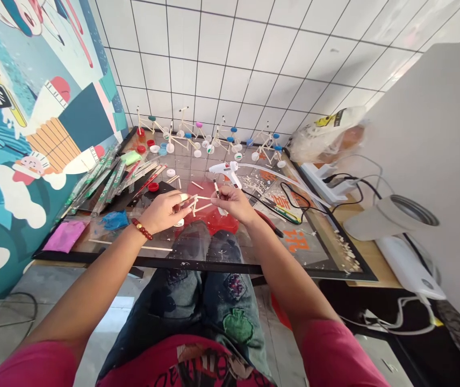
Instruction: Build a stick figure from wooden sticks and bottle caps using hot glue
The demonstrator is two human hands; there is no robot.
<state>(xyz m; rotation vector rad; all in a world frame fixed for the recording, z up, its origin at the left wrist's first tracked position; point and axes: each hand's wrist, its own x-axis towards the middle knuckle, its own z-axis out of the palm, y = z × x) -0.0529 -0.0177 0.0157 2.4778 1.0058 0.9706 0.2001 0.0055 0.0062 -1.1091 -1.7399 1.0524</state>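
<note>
My left hand (166, 211), with a red bead bracelet on the wrist, pinches a small frame of thin wooden sticks (203, 198) above the glass tabletop. My right hand (232, 204) is closed at the frame's right end, its fingers on a stick with a black-and-white tip (216, 187). The fingers partly hide where the sticks join. Just beyond my hands a white glue gun (227, 173) lies on its side, with a long clear glue stick (280, 176) trailing from it. A white cap (179, 222) lies below my left fingers.
Several stick-and-cap models (214, 141) stand along the back edge. Wrapped bundles (105, 180), a blue packet (115, 220) and a pink packet (64, 235) lie left. Right are a green-handled cutter (288, 214), pliers (269, 223), wood scraps (256, 184) and a power strip (322, 185) with cords.
</note>
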